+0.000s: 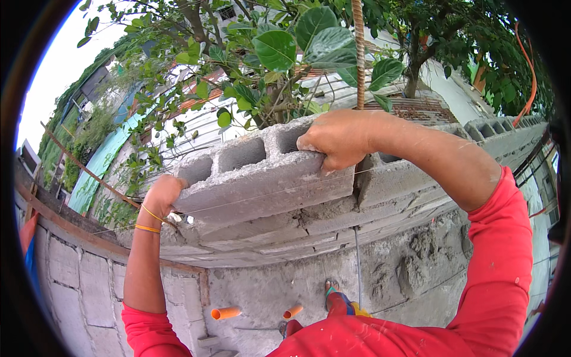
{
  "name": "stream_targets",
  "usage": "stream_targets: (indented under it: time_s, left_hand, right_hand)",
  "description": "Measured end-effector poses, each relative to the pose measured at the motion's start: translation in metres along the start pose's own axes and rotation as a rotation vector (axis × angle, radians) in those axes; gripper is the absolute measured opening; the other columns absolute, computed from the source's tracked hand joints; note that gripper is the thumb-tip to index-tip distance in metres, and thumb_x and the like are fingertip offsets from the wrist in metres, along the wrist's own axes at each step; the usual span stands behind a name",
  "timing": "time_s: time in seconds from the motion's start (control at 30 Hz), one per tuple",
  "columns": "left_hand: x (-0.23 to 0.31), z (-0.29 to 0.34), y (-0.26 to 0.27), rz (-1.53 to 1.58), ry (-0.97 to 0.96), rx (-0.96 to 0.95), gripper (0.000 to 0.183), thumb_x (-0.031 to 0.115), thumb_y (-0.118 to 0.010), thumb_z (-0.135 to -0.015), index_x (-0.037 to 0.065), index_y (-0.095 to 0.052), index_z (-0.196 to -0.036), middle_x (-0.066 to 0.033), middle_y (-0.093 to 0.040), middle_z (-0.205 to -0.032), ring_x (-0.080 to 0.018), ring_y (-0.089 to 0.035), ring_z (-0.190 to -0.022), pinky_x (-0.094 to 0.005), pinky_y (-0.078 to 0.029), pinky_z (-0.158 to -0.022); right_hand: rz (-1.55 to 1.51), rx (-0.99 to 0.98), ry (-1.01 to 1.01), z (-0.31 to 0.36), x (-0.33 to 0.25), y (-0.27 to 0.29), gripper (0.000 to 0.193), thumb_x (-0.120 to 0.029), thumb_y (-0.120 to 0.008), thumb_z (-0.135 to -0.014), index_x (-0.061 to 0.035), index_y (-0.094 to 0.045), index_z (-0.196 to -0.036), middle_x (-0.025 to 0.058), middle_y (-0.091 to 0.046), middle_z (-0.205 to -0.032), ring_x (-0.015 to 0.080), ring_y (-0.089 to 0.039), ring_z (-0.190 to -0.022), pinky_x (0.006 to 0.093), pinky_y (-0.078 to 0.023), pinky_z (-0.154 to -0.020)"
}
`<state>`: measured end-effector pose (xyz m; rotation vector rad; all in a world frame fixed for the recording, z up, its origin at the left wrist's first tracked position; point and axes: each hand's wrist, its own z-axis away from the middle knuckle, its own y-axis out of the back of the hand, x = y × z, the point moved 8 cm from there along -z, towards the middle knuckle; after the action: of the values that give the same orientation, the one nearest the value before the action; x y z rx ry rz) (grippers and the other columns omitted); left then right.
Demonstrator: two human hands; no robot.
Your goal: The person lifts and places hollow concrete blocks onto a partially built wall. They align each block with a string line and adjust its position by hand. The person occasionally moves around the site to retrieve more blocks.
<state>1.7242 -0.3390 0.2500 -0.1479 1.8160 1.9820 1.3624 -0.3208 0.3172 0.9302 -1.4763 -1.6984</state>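
Observation:
A grey hollow concrete block (262, 189) lies on top of the block wall (333, 225), its open cells facing up. My left hand (163, 195) grips its left end, with the fingertips partly hidden. Near the block's right end, my right hand (338, 140) is closed over the top edge, the thumb on the near face and the fingers hidden inside a cell. A thin string (256, 201) runs across the block's near face. To the right, another hollow block (404, 178) sits in the same course, with a narrow gap between them.
A rusty rebar (359, 53) rises behind my right hand, and another rod (89, 169) slants at the left. Leafy branches (276, 50) hang over the far side. Two orange pipes (226, 313) stick up from the concrete floor (256, 291) by my feet.

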Motion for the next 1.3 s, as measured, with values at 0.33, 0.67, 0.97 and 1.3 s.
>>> stream_targets:
  time_s: [0.33, 0.67, 0.97, 1.3]
  left_hand:
    - [0.039, 0.01, -0.017, -0.081, -0.049, -0.074, 0.041, 0.0, -0.07, -0.064, 0.012, -0.076, -0.103, -0.0198, -0.071, -0.093, -0.0359, -0.068, -0.095, -0.043, -0.056, -0.083]
    - [0.041, 0.007, -0.037, 0.086, -0.017, -0.045, 0.038, 0.003, -0.067, -0.071, 0.012, -0.076, -0.107, -0.0243, -0.068, -0.09, -0.0384, -0.067, -0.087, -0.043, -0.055, -0.078]
    - [0.043, 0.006, -0.042, 0.232, 0.063, -0.053, 0.031, 0.007, -0.061, -0.079, 0.011, -0.077, -0.105, -0.0254, -0.067, -0.088, -0.0397, -0.067, -0.085, -0.044, -0.055, -0.076]
    - [0.052, 0.013, -0.04, 0.14, 0.005, 0.038, 0.027, 0.009, -0.06, -0.08, 0.01, -0.077, -0.1, -0.023, -0.066, -0.085, -0.0395, -0.064, -0.088, -0.0453, -0.052, -0.08]
  right_hand:
    - [-0.056, -0.037, -0.005, 0.016, 0.005, -0.034, 0.039, -0.026, -0.082, -0.075, -0.0025, -0.066, -0.102, 0.0199, -0.07, -0.084, 0.0417, -0.068, -0.091, 0.052, -0.051, -0.078]
    - [-0.082, -0.08, -0.048, 0.014, 0.013, -0.058, 0.036, -0.024, -0.082, -0.075, -0.0032, -0.068, -0.102, 0.0186, -0.071, -0.093, 0.04, -0.068, -0.097, 0.0491, -0.053, -0.083]
    - [-0.134, -0.107, -0.117, 0.013, 0.014, -0.074, 0.035, -0.022, -0.082, -0.075, -0.0028, -0.069, -0.102, 0.0176, -0.072, -0.094, 0.0397, -0.068, -0.097, 0.0497, -0.054, -0.083]
    - [-0.115, -0.026, -0.055, 0.013, 0.011, -0.072, 0.033, -0.02, -0.083, -0.073, -0.0021, -0.068, -0.096, 0.0185, -0.071, -0.085, 0.0393, -0.069, -0.091, 0.0492, -0.053, -0.079]
